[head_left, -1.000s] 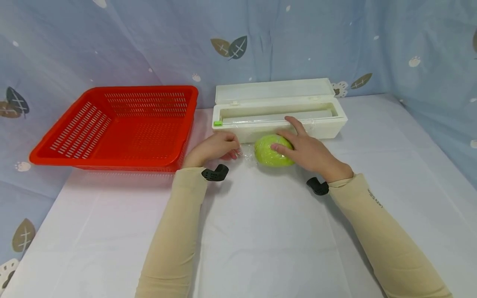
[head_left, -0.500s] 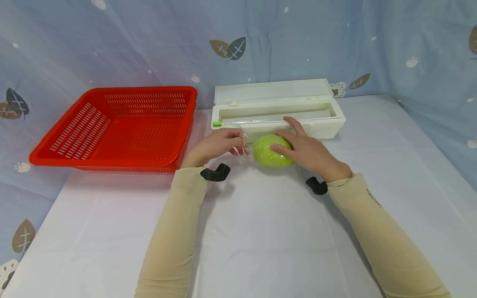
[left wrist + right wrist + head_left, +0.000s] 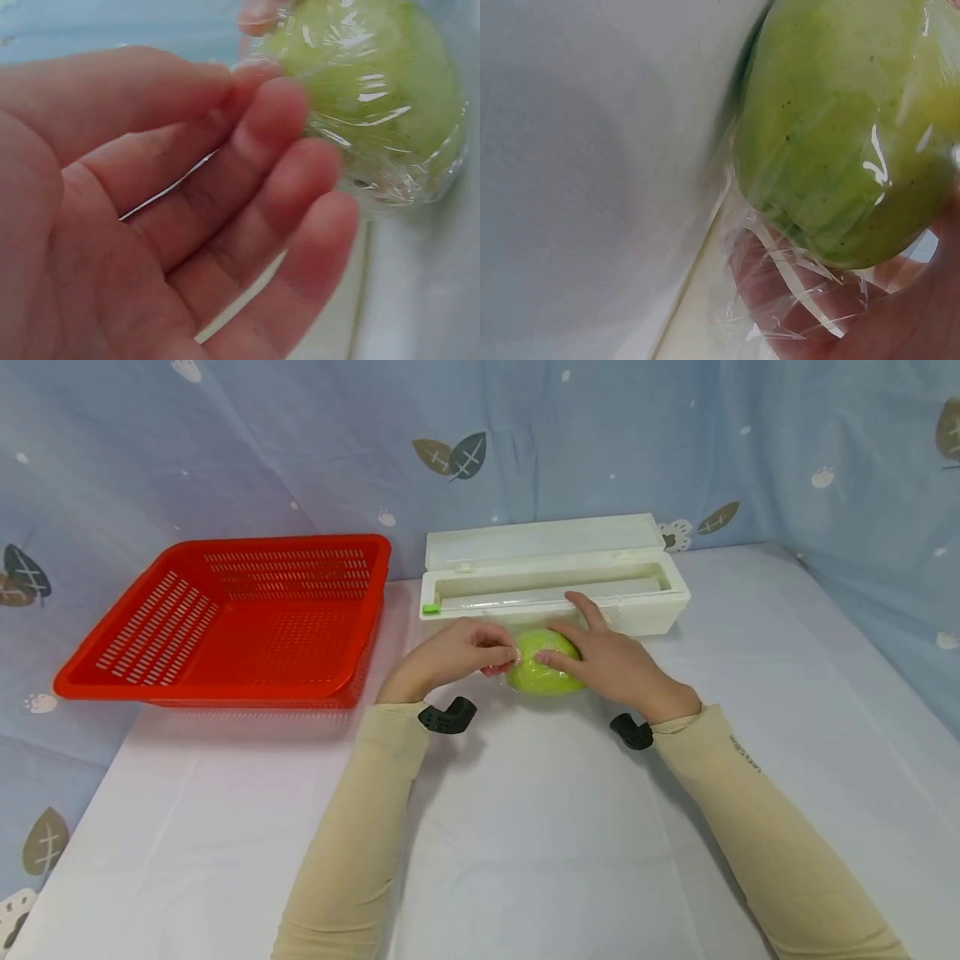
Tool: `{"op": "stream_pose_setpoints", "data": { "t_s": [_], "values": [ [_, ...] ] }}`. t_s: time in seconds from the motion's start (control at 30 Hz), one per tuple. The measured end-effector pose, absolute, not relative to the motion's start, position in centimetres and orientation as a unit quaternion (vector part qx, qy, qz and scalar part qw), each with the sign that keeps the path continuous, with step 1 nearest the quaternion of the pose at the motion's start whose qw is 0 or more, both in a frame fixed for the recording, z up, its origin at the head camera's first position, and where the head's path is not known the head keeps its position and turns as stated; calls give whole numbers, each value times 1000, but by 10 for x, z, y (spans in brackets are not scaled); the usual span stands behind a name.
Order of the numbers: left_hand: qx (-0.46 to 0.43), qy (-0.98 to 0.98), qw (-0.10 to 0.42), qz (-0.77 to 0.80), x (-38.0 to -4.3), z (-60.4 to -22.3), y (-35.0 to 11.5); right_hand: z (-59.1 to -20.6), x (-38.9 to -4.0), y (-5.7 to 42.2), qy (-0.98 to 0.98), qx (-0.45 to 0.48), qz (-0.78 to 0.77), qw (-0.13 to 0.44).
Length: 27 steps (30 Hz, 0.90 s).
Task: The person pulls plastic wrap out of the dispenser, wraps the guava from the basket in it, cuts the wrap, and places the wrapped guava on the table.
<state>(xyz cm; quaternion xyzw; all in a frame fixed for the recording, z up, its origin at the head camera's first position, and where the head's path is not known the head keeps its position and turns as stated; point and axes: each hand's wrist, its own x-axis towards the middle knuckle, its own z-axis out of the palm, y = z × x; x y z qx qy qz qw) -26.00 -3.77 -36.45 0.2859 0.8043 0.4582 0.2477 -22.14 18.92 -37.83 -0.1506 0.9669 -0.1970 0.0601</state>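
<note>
A smooth yellow-green fruit (image 3: 547,681) with small dark specks rests on the table, wrapped in clear cling film (image 3: 394,184); its exact kind is unclear. My right hand (image 3: 615,662) grips it from the right, thumb on the near side and index finger stretched toward the white box. At its left side my left hand (image 3: 457,652) pinches the film between thumb and index finger. In the left wrist view the other fingers of that hand are loosely bent beside the fruit (image 3: 375,82). Loose film lies over the right fingers in the right wrist view, below the fruit (image 3: 825,135).
Just behind the fruit stands a long white cling film box (image 3: 648,621), lid (image 3: 543,542) raised, with a roll (image 3: 558,596) inside and a green slider (image 3: 431,608) at its left end. A red plastic basket (image 3: 217,692) stands to the left. A patterned blue curtain (image 3: 300,443) hangs behind.
My left hand has moved right, from beside the box's left end to the fruit's left side, with the film at its fingertips. The right hand keeps its hold on the fruit.
</note>
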Motion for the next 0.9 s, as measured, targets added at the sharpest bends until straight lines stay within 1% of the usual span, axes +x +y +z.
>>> {"op": "stream_pose_setpoints", "data": {
  "t_s": [0.07,0.23,0.37,0.5,0.57,0.67,0.8,0.9],
  "values": [
    [286,802,245,464,-259,-362,-38,-378,-221,189,968,-148,-196,58],
    [272,760,247,537,-259,-361,-39,-379,-223,188,966,-150,-203,63],
    [243,760,246,551,-263,-364,-44,-379,-223,187,966,-147,-205,64],
    [201,813,233,494,-266,-366,-50,-379,-223,189,966,-145,-202,65],
    [197,835,237,455,-267,-370,-51,-378,-223,189,966,-146,-201,65],
    [212,851,248,412,-268,-375,-50,-378,-223,189,966,-148,-200,64],
    [238,849,254,399,-268,-377,-48,-378,-222,190,967,-149,-197,64],
    [247,847,268,386,-267,-376,-47,-378,-222,190,968,-149,-193,60]
  ]
}}
